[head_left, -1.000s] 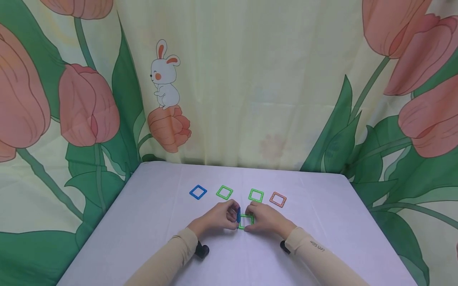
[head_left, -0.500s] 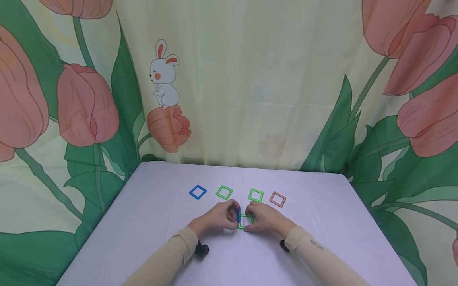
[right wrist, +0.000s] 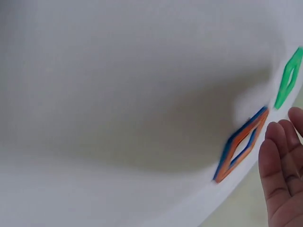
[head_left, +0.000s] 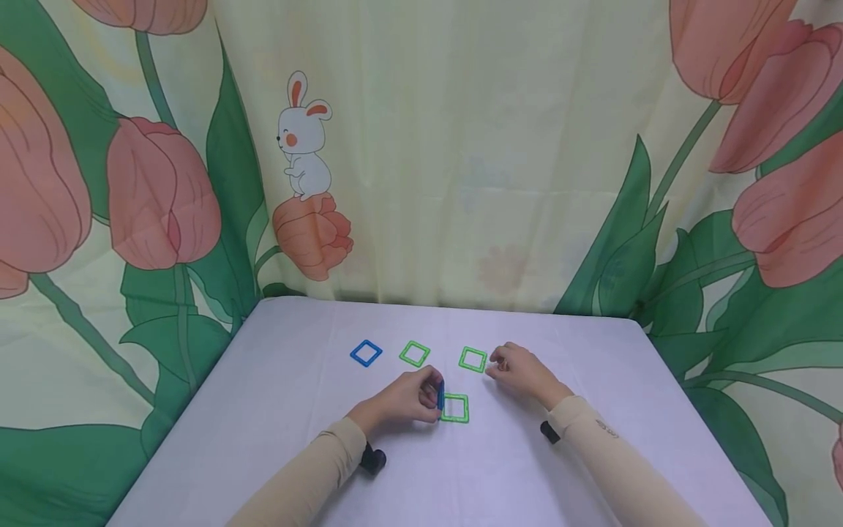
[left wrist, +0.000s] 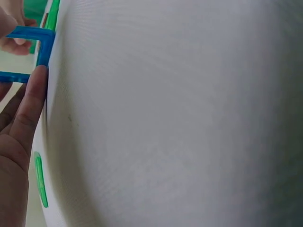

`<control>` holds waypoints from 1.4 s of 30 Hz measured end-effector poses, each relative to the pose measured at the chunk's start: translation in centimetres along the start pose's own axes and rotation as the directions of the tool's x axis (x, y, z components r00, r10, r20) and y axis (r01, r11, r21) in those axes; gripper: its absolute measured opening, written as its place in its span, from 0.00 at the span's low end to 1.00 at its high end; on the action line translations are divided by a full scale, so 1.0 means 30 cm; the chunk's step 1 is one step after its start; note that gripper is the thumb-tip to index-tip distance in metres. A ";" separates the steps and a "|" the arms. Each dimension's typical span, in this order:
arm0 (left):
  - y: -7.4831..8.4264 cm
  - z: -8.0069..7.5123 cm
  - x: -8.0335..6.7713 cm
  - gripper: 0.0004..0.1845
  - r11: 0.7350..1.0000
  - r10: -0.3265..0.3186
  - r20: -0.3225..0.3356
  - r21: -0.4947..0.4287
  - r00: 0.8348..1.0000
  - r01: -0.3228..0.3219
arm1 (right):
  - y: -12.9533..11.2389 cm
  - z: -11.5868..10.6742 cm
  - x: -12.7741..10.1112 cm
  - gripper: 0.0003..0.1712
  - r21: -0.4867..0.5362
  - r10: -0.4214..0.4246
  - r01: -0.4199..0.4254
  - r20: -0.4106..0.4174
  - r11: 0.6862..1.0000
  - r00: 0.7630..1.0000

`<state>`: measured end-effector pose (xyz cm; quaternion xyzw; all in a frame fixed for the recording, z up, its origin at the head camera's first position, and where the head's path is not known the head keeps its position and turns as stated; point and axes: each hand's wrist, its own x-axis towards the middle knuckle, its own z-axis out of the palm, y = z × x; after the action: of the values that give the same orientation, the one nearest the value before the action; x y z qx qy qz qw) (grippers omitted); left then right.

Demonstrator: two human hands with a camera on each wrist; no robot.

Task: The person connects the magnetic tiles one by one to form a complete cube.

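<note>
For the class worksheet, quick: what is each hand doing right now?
Left hand: pinches the blue square, upright against the green square.
Right hand: holds nothing, fingers relaxed over the orange square.

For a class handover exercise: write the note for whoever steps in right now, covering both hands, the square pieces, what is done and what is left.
Left hand pinches the blue square upright against the edge of the flat green square.
Right hand holds nothing, fingers open over the orange square.
Lying loose in the far row: blue piece, green piece, another green piece.
Done: one wall stood up on the base.
Left: probably adding the other pieces.
</note>
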<state>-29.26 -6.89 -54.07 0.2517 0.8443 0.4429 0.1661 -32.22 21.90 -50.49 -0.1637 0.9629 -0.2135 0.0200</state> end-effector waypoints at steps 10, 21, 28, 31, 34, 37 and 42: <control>0.001 0.004 -0.001 0.30 1.000 -0.003 -0.003 -0.001 1.000 0.003 | 0.092 -0.004 -0.011 0.07 -0.067 0.041 -0.041 0.001 0.997 0.999; 0.000 0.007 0.001 0.30 1.000 -0.004 -0.012 0.004 1.000 0.004 | 0.086 0.004 -0.013 0.05 -0.046 0.018 -0.018 -0.003 0.999 1.000; 0.006 0.005 -0.004 0.30 1.000 -0.010 -0.015 -0.007 1.000 0.010 | 0.084 0.008 -0.017 0.05 -0.096 -0.013 0.012 -0.016 0.995 1.000; 0.008 0.003 -0.005 0.30 1.000 -0.007 -0.019 -0.009 1.000 0.007 | 0.081 0.009 -0.017 0.05 -0.102 -0.011 0.010 -0.014 0.995 1.000; 0.012 0.002 -0.007 0.30 1.000 -0.005 -0.020 -0.007 1.000 0.005 | 0.072 0.009 -0.022 0.04 -0.096 -0.004 0.003 -0.002 0.995 1.000; 0.012 0.001 -0.005 0.30 1.000 -0.004 -0.018 -0.007 1.000 0.004 | 0.057 0.008 -0.026 0.05 -0.131 -0.010 0.012 0.010 0.991 1.000; 0.014 0.003 -0.004 0.30 1.000 -0.007 -0.017 -0.009 1.000 0.007 | 0.031 0.009 -0.021 0.07 -0.186 -0.080 0.087 0.047 0.979 0.996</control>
<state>-28.99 -6.69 -53.77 0.2441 0.8446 0.4483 0.1613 -31.89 22.80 -51.14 -0.2093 0.9704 -0.1193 0.0144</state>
